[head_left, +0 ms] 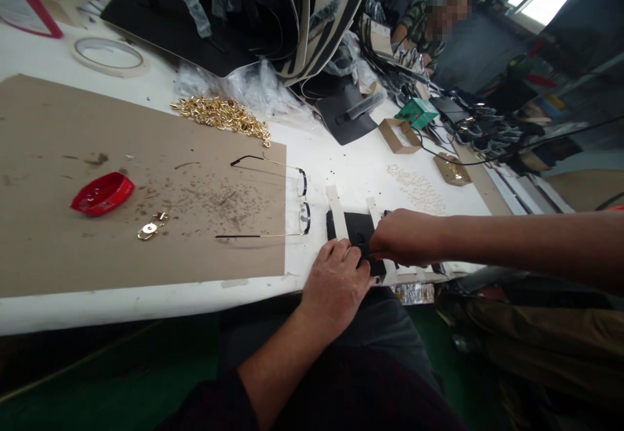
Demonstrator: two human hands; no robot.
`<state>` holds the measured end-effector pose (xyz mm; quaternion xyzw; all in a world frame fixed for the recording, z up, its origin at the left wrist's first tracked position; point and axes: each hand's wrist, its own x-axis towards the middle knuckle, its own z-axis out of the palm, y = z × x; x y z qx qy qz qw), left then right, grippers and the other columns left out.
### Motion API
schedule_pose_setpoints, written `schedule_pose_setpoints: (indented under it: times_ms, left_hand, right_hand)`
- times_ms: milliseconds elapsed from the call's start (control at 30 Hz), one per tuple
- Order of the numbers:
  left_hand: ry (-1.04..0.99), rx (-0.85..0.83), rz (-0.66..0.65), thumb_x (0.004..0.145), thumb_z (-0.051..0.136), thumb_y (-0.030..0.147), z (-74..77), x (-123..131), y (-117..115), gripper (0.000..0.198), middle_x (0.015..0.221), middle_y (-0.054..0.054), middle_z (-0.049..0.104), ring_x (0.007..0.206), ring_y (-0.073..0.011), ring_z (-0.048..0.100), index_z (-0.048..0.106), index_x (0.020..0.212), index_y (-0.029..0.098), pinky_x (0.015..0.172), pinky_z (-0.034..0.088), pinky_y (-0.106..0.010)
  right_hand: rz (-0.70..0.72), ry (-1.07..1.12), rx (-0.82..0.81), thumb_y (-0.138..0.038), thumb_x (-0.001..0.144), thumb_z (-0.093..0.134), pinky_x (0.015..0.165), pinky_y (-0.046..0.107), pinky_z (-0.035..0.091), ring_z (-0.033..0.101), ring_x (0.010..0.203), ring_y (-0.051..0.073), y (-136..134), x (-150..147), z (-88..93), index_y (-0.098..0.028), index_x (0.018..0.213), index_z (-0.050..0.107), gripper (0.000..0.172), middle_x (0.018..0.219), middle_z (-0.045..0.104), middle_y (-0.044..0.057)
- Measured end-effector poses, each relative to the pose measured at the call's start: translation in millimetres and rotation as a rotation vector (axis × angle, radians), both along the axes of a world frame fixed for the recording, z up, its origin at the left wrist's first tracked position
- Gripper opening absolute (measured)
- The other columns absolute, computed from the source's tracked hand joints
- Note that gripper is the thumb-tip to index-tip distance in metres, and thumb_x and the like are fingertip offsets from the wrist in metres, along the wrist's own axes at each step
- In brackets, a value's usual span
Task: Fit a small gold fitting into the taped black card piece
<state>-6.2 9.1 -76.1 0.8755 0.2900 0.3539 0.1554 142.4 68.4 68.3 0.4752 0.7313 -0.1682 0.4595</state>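
Observation:
At the table's front edge lies a flat black piece with pale strips across it. My left hand is closed over its near left edge, fingers bent onto its surface. Reaching in from the right, my right hand is curled into a fist over the black piece's right side. Whatever its fingers grip is hidden. Left of both hands, eyeglasses lie with their temples spread across the brown board.
The brown board carries a red tray, a gold clasp and a heap of gold hardware. Behind are a tape roll, stacked black panels, small cardboard boxes and a green box. Another person sits at the back.

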Motion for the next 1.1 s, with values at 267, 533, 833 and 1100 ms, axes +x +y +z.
schedule_pose_setpoints:
  times_ms: [267,533,833,1100]
  left_hand:
    - [0.018,-0.003,-0.002,0.091,0.076,0.035,1.8,-1.2,-0.2,0.017,0.104,-0.007,0.068,0.116,-0.0306,0.057,0.074,0.096,0.019,0.104,0.045,-0.046]
    - [0.021,0.002,0.000,0.092,0.074,0.037,-0.4,-1.5,-0.9,0.020,0.107,-0.007,0.068,0.120,-0.0310,0.056,0.075,0.100,0.018,0.106,0.044,-0.046]
    - [-0.005,-0.022,-0.016,0.093,0.073,0.034,-2.5,-2.0,0.0,0.020,0.110,-0.007,0.068,0.120,-0.0312,0.056,0.073,0.103,0.017,0.108,0.043,-0.047]
    - [-0.002,-0.006,0.001,0.094,0.072,0.032,0.7,-1.8,0.0,0.016,0.108,-0.007,0.069,0.116,-0.0298,0.058,0.073,0.103,0.019,0.104,0.045,-0.047]
  right_hand:
    - [0.307,0.060,0.034,-0.008,0.090,0.061,0.075,0.026,0.037,0.064,0.083,0.015,-14.4,-2.9,-16.7,-0.012,0.076,0.070,0.017,0.081,0.071,0.008]
    - [0.069,-0.042,-0.013,-0.013,0.086,0.064,0.073,0.024,0.044,0.067,0.080,0.018,-6.4,-6.5,-21.6,-0.010,0.083,0.072,0.009,0.075,0.069,0.011]
    - [-1.075,0.165,-0.237,-0.032,0.091,0.055,0.049,0.022,0.045,0.050,0.044,0.010,-3.7,20.4,-31.1,-0.013,0.082,0.061,0.023,0.060,0.059,0.000]
    - [-1.528,0.460,-0.261,-0.038,0.096,0.051,0.046,0.021,0.045,0.055,0.048,0.011,-31.6,35.0,-35.6,-0.013,0.093,0.059,0.026,0.063,0.058,0.001]
